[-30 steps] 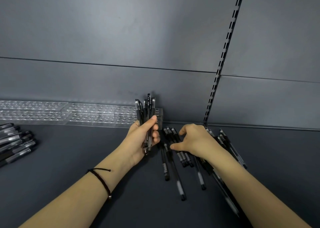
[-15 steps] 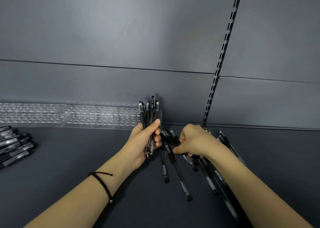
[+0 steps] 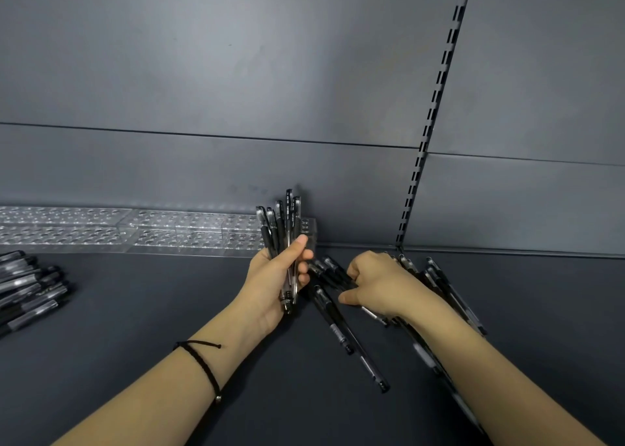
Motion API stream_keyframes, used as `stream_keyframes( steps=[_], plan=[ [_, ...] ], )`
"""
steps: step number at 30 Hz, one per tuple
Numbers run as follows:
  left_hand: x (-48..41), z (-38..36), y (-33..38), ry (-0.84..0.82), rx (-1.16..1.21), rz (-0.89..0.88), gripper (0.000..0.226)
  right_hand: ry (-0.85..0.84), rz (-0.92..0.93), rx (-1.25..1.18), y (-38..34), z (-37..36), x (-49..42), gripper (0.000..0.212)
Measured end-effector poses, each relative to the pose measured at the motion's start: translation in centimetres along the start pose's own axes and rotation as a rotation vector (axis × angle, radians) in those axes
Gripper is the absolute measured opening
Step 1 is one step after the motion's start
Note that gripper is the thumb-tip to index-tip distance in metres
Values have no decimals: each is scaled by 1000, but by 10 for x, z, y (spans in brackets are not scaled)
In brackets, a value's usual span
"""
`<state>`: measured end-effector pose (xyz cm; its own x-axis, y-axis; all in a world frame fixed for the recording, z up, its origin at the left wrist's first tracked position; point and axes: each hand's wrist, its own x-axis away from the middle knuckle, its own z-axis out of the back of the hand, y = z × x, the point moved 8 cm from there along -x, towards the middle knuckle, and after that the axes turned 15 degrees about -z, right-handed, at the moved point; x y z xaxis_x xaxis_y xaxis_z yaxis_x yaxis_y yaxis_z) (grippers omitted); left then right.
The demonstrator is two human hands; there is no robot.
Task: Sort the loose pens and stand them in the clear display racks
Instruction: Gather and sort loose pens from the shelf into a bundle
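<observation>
My left hand (image 3: 279,278) grips a bundle of several black pens (image 3: 284,224), held upright in front of the right end of the clear display racks (image 3: 162,230). No pens stand in the racks' holes. My right hand (image 3: 375,281) is curled over a scatter of loose black pens (image 3: 341,330) on the dark shelf and pinches one or two of them between thumb and fingers. More loose pens (image 3: 453,296) lie under and beyond my right forearm, partly hidden.
A second pile of black pens (image 3: 28,286) lies at the shelf's left edge. The grey back panel rises right behind the racks, with a slotted upright (image 3: 429,124) to the right. Bare dark shelf surface (image 3: 152,310) lies between the piles.
My right hand has closed on pens in the loose pile and dragged them slightly toward me, so the pile has shifted. My left hand with its bundle has barely moved.
</observation>
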<state>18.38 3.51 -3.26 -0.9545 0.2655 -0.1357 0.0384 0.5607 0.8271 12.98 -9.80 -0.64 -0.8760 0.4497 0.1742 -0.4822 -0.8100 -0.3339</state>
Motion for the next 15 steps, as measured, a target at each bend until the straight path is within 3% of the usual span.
stream_keyframes(
  steps=[5, 7, 10, 15],
  plan=[
    [-1, 5, 1, 40, 7, -10, 7, 18, 3, -148, 9, 1, -5, 47],
    [0, 4, 1, 34, 1, 1, 6, 11, -1, -334, 14, 5, -6, 35],
    [1, 0, -2, 3, 8, 30, 12, -133, 5, -743, 17, 9, -2, 11],
    [4, -6, -5, -54, 8, 59, 33, -288, 90, -1019, -1, 1, 9, 9]
  ],
)
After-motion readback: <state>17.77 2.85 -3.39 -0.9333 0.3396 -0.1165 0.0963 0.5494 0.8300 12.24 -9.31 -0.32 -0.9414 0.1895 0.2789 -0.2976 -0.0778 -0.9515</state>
